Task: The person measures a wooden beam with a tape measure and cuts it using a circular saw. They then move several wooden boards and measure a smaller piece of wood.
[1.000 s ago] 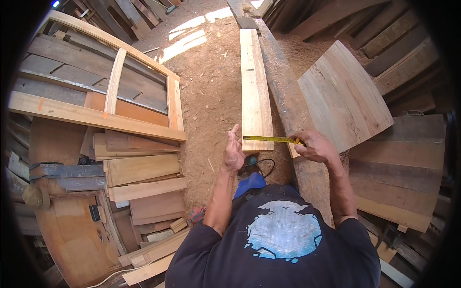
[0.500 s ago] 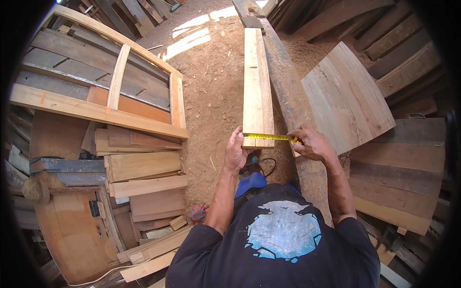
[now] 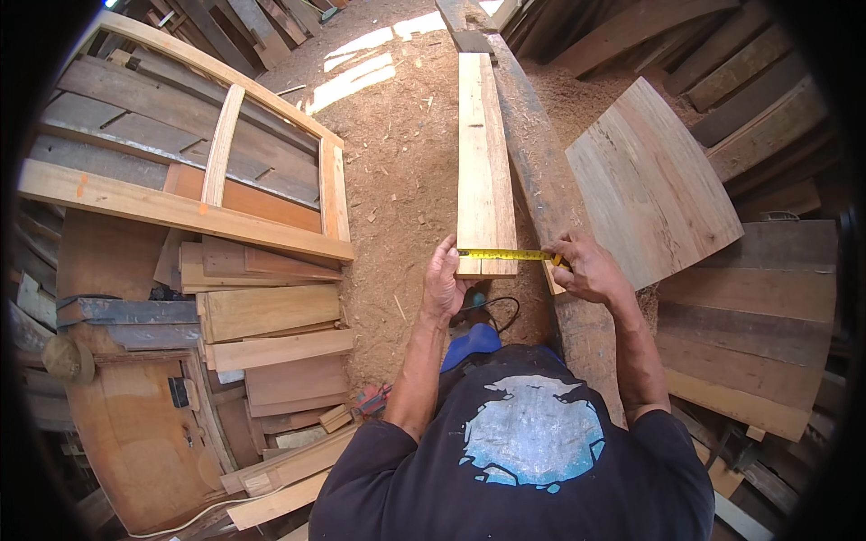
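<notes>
A pale wooden plank [image 3: 484,171] lies lengthwise in front of me, its near end close to my body. Across that end stretches the yellow blade of a tape measure [image 3: 496,255]. My left hand [image 3: 441,281] is closed at the plank's near left edge, thumb by the blade's end and fingers partly hidden underneath. Just past the right edge, my right hand [image 3: 591,269] is closed around the tape measure's case, which shows only in part between the fingers. A dark line crosses the plank near its far end.
Along the plank's right runs a long weathered beam [image 3: 541,135]. A wide board [image 3: 649,185] leans at the right. To the left stand a pale wooden frame [image 3: 185,215] and stacked boards [image 3: 271,311]. Wood shavings cover the floor [image 3: 397,171]. A red tool [image 3: 372,398] lies near my left elbow.
The plank's near end and the tape blade have shifted very slightly. Both hands keep their hold in nearly the same place.
</notes>
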Tool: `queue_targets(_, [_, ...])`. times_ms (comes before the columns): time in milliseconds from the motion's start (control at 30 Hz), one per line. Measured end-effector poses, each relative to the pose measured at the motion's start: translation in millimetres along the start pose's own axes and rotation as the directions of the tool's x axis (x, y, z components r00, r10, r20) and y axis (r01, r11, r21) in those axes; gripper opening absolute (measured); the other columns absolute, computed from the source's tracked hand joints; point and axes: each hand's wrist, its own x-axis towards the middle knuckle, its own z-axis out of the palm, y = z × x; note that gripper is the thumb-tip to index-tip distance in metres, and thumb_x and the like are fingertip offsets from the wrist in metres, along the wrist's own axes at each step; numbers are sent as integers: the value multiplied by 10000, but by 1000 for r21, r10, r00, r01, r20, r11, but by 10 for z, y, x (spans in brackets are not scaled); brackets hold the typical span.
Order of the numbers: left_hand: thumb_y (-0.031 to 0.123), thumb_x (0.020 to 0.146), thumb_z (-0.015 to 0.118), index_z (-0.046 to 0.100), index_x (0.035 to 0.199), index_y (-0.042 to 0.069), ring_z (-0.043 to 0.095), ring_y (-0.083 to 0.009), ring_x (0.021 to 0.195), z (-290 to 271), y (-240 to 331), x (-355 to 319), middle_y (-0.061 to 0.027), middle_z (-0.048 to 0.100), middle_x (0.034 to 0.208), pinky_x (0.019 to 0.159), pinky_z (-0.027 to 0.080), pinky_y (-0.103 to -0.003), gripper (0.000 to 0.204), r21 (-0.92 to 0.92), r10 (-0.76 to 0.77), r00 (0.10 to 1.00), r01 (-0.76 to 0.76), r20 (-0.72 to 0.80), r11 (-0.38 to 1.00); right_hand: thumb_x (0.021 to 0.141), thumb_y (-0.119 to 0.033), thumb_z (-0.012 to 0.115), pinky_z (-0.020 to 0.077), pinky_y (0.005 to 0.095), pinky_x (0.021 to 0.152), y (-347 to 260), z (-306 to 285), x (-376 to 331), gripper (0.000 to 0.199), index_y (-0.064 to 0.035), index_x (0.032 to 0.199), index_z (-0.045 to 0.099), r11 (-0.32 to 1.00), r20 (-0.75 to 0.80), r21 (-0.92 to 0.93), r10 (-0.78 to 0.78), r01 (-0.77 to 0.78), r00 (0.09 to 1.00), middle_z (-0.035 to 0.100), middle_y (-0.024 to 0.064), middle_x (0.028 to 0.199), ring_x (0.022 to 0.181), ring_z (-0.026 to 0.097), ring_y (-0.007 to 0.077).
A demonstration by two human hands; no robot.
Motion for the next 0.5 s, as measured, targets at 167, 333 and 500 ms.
queue_targets(167, [257, 1009, 535, 200, 1475, -37, 676, -275, 1040, 55, 22, -7, -191, 549, 1300, 814, 629, -425, 646, 29, -28, 1000, 28, -13, 999, 789, -210, 600, 472, 425, 942, 7, -4, -9, 438, -81, 1202, 672, 1000, 9, 12, 4, -4, 1000, 601, 167, 1144, 1090, 579, 342])
queue_targets(333, [248, 1005, 549, 342, 1390, -24, 668, -318, 1078, 66, 52, -16, -211, 584, 1255, 878, 611, -463, 515, 11, -15, 1000, 15, 9, 1000, 790, -199, 621, 491, 401, 915, 42, 33, 12, 419, -65, 1185, 665, 1000, -3, -10, -18, 18, 1000, 591, 139, 1125, 1051, 597, 310])
queue_targets(500, [236, 1006, 545, 350, 1382, -25, 668, -320, 1078, 59, 38, -3, -216, 582, 1260, 885, 605, -473, 498, 1, -20, 1000, 20, 6, 1000, 790, -199, 622, 490, 404, 916, 61, 34, 19, 421, -67, 1187, 664, 1000, -2, 0, -7, 7, 1000, 593, 139, 1122, 1045, 601, 311])
